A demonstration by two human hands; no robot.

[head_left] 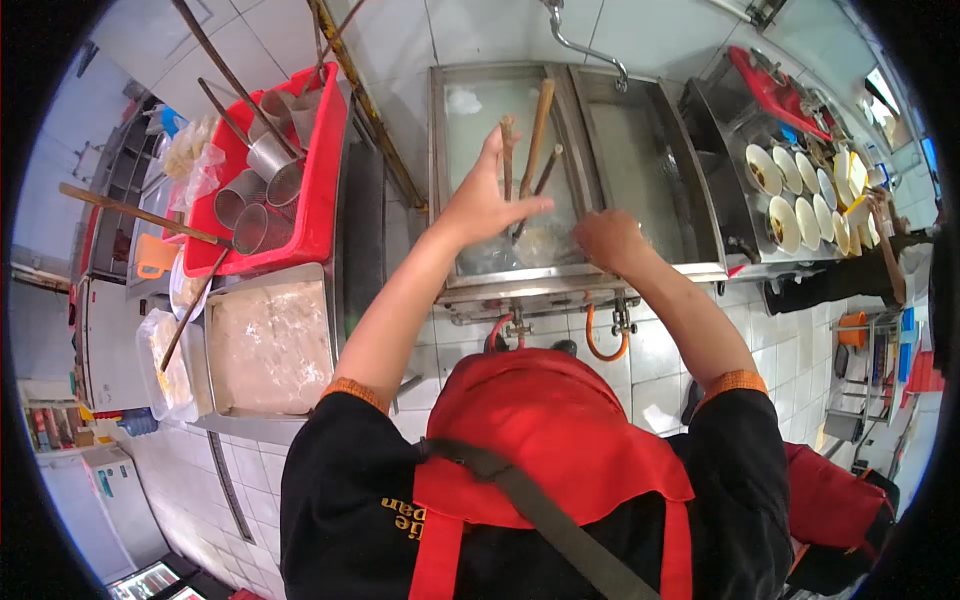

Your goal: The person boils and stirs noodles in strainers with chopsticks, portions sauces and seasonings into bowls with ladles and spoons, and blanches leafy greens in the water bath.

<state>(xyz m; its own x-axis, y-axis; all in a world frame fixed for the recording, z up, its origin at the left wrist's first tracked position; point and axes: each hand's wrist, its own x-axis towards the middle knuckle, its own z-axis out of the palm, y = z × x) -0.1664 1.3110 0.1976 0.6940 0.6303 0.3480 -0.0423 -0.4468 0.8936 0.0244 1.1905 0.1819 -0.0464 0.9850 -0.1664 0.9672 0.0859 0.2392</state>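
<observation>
My left hand (485,200) is over the left basin (470,120), its fingers stretched up and its thumb out to the side. Just beside it, three wooden handles (540,125) stand up out of the basin, and one is very near or touching its fingers. The lower ends of these handles are blurred in the cloudy water. My right hand (608,240) is low over the front end of the divider between the basins, its fingers curled in. Whatever those fingers hold, if anything, is hidden.
A red crate (330,150) with long-handled metal strainers stands left, behind a floury tray (265,340). A tap (590,50) hangs above the right basin (640,140). Several bowls (790,170) line the right counter. Another person's arm (885,220) shows beyond them.
</observation>
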